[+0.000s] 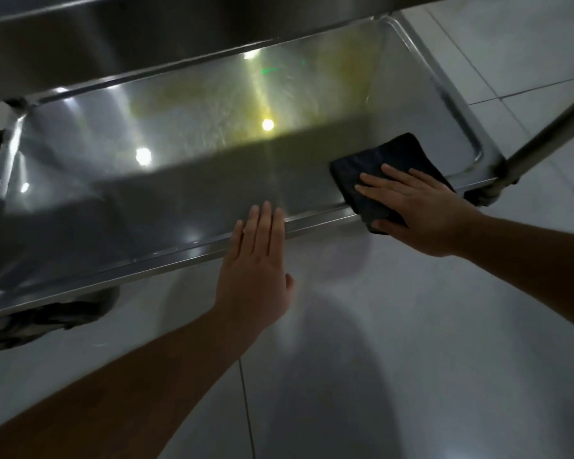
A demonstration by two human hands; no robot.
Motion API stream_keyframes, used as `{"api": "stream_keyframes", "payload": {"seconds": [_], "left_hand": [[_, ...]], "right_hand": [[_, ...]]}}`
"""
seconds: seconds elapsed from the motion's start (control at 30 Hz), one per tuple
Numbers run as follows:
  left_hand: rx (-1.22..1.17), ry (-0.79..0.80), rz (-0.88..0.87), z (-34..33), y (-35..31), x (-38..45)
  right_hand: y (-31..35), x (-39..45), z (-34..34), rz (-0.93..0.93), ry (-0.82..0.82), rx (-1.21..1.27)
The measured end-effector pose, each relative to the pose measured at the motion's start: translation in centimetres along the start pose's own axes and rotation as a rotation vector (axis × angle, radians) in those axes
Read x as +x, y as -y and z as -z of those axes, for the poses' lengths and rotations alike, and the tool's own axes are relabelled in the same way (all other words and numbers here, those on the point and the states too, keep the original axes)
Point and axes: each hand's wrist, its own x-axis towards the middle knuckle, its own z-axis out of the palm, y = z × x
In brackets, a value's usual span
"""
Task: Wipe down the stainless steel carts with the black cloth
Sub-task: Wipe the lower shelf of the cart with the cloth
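The stainless steel cart's bottom shelf [186,180] fills the middle of the head view, shiny with light reflections. A folded black cloth [388,160] lies on the shelf's near right corner and hangs over the front rim. My right hand [418,207] lies flat on the cloth with straight fingers, thumb under the cloth's near edge. My left hand [256,260] is flat with straight fingers over the shelf's front rim near the middle; whether it touches the rim I cannot tell.
An upper shelf [80,51] of the cart overhangs at the top left. A cart leg tube [544,140] slants at the right, with a caster [481,197] below the corner. Another dark caster [47,316] sits at the lower left. Pale floor tiles [411,359] surround the cart.
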Motion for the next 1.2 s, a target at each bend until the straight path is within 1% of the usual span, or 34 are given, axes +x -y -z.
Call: {"api": "stream_keyframes", "payload": {"seconds": [0.1,0.27,0.37,0.4,0.47,0.5,0.57,0.6,0.73,0.83,0.9,0.97,1.03,1.07,1.13,1.2], "left_hand": [[-0.031,-0.037,-0.041,-0.3,-1.4,1.2],[-0.054,-0.084,-0.023,-1.0,-1.9,1.5],[-0.057,-0.124,-0.033,-1.3,-1.6,1.5],[-0.057,-0.128,-0.041,-1.4,-1.4,1.5],[-0.058,-0.134,-0.052,-1.5,-1.2,1.5],[-0.061,-0.133,-0.055,-1.5,-1.1,1.5],[-0.071,-0.119,-0.056,-1.5,-1.0,1.6],[-0.073,-0.112,-0.058,-1.5,-1.0,1.6],[-0.072,-0.081,-0.074,-1.7,-0.8,1.7],[-0.081,-0.058,-0.066,-1.6,-0.6,1.6],[-0.076,-0.044,-0.069,-1.5,-0.8,1.6],[-0.067,-0.049,-0.061,-1.5,-0.8,1.5],[-0.068,-0.046,-0.063,-1.5,-0.7,1.5],[-0.07,-0.051,-0.064,-1.5,-0.7,1.4],[-0.076,-0.059,-0.073,-1.6,-0.6,1.4],[-0.081,-0.061,-0.077,-1.7,-0.6,1.4]], "right_hand": [[-1.9,-0.9,0.3,-0.04,0.009,0.011],[-4.8,-2.7,0.4,-0.17,-0.005,0.056],[-6.0,-2.6,0.3,-0.3,-0.017,0.109],[-6.2,-2.0,0.3,-0.346,0.005,0.094],[-6.0,-0.3,0.2,-0.398,0.045,-0.012],[-5.8,0.6,0.5,-0.451,0.049,0.003],[-5.7,2.5,1.3,-0.594,0.007,0.125],[-6.0,3.4,1.7,-0.62,-0.022,0.158],[-7.5,7.1,3.6,-0.606,-0.133,0.168],[-6.9,10.2,4.2,-0.577,-0.189,0.153],[-5.2,11.6,4.7,-0.471,-0.171,0.164],[-2.9,12.2,4.4,-0.309,-0.125,0.155],[-1.2,11.1,3.5,-0.177,-0.1,0.095],[-1.2,10.0,3.0,-0.143,-0.106,0.059],[-2.9,8.1,2.9,-0.193,-0.147,0.031],[-6.0,7.2,3.6,-0.329,-0.186,0.022]]}}
